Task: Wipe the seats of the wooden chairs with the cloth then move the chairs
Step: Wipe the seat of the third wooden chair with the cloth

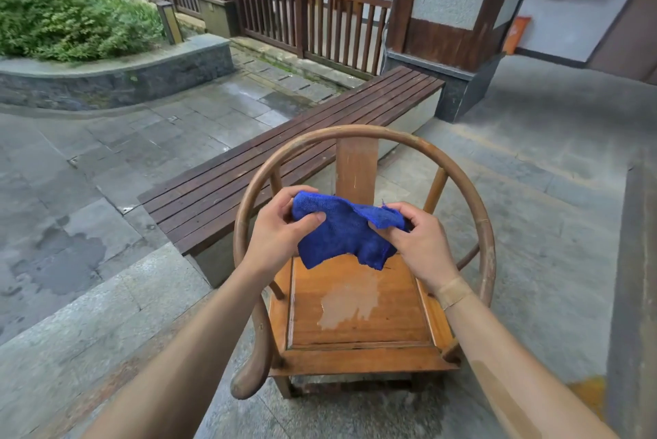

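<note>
Two bare forearms reaching in from the near edge, over the chair [359, 310]. Left hand [281, 225] above the chair seat's far left part, thumb and fingers [309, 219] pinching one end of the blue cloth [337, 230]. Right hand [417, 243] above the seat's far right part, pinching the other end, a tan band at the wrist. Cloth stretched between both hands, hanging just over the seat, not seen touching it. Pale worn patch in the middle of the seat. Slatted bench [302, 157] just behind the chair; railing [313, 12] and shrubs [67, 12] well beyond the chair.
</note>
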